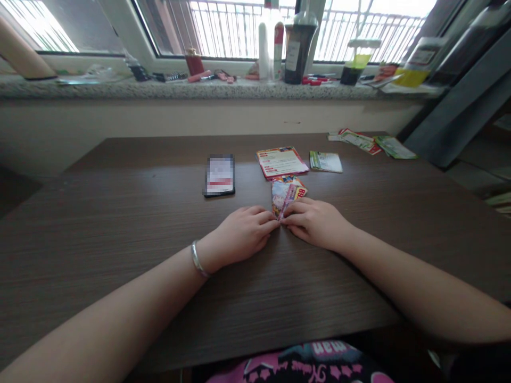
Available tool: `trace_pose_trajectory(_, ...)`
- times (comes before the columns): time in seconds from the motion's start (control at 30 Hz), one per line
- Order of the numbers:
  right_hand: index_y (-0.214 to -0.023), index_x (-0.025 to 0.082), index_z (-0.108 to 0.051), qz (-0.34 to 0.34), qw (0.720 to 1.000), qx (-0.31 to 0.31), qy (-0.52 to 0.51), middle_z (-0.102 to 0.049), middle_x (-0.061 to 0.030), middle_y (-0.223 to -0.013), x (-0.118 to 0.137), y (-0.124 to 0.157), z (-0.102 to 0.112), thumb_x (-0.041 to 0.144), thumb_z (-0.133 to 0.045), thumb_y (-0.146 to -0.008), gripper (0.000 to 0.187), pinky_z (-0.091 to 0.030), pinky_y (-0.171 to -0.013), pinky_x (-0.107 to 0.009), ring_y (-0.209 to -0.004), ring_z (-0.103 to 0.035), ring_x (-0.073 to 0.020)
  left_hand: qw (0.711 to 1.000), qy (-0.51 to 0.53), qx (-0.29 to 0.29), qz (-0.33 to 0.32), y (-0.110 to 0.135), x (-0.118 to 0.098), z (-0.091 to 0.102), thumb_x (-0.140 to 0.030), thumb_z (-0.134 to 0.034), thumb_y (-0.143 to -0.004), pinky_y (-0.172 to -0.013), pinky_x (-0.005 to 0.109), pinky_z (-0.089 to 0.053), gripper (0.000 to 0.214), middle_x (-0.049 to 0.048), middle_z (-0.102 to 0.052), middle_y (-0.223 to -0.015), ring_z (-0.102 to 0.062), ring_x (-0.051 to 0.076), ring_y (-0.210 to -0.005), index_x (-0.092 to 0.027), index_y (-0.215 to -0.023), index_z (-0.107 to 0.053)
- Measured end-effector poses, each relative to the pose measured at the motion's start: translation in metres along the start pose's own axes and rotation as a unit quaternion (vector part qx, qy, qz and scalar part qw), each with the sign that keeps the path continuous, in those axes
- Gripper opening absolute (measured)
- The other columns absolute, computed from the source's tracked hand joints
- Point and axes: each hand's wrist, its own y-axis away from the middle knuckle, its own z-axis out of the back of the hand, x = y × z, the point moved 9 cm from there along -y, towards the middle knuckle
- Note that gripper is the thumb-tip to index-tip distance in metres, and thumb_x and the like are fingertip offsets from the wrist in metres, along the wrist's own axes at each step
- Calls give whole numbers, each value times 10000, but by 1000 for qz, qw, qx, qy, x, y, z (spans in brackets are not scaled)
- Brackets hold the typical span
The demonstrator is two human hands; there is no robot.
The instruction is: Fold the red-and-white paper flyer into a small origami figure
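Observation:
A colourful printed sheet of paper [280, 192] lies on the table in front of me, with one side folded over to show a pink strip and large printed digits. My left hand [246, 234] pinches its near tip, fingers closed together; a silver bangle circles that wrist. From the other side, my right hand [317, 222] has its fingers closed on the paper's right edge, and its fingertips nearly meet the left ones. My fingers hide the lower part of the sheet. Just beyond it lies a stack of printed sheets [281, 161].
A phone [220, 176] lies left of the stack. To the right are a small stack of cards [326, 161] and several loose leaflets [361, 141] by the far edge of the dark wooden table [120, 213]. Bottles and cups stand along the stone windowsill [223, 91].

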Motion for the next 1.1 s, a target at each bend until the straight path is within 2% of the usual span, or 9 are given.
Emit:
trace_pose_trajectory(0.33,-1014,287,-748,1,999,-30,-29,-668,-38,-1188,-16,2,2,244,-544,-887,243,-465,-976,-405,-1120,-571,-242,1000,2,9,-3,1,-3,-3,-193,-463,-928,-915,375,-501,274,102,-645,-1079,-585,214,-1023,-176,-1151,-623)
trace_pose_trajectory(0.5,-957,297,-758,-48,997,-32,-54,-683,-29,-1151,-41,5,-1,243,-579,-858,211,-484,-938,-403,-1049,-611,-224,1000,9,2,-3,2,-2,-7,-183,-467,-923,-908,379,-503,286,98,-641,-1101,-580,213,-1012,-184,-1164,-621)
trace_pose_trajectory(0.63,-943,276,-755,-63,996,-36,-53,-682,-25,-1137,-48,6,-2,246,-570,-860,205,-477,-935,-384,-1029,-610,-215,1000,13,3,-1,3,-2,-8,-189,-450,-935,-924,382,-494,286,94,-633,-1113,-568,214,-1033,-187,-1164,-620)
trace_pose_trajectory(0.87,-975,246,-754,-17,999,-35,30,-660,-94,-1018,-25,3,3,279,-476,-917,286,-454,-875,-399,-965,-557,-245,1000,9,4,6,2,-1,-8,-185,-451,-930,-940,392,-475,292,91,-619,-1110,-550,224,-1037,-172,-1187,-590)
trace_pose_trajectory(0.97,-1025,264,-741,3,1000,-26,6,-651,-81,-957,-12,1,0,264,-474,-918,288,-456,-842,-362,-921,-562,-224,1000,1,0,5,1,0,-8,-187,-458,-923,-935,393,-474,308,92,-616,-1095,-547,228,-1022,-172,-1206,-579)
trace_pose_trajectory(1.1,-1016,253,-737,-2,1000,-20,-13,-654,-70,-979,-7,0,-2,254,-490,-907,271,-461,-820,-336,-916,-571,-211,1000,-4,-4,7,0,0,-9,-202,-453,-926,-926,397,-475,326,94,-614,-1085,-544,230,-1002,-172,-1230,-567)
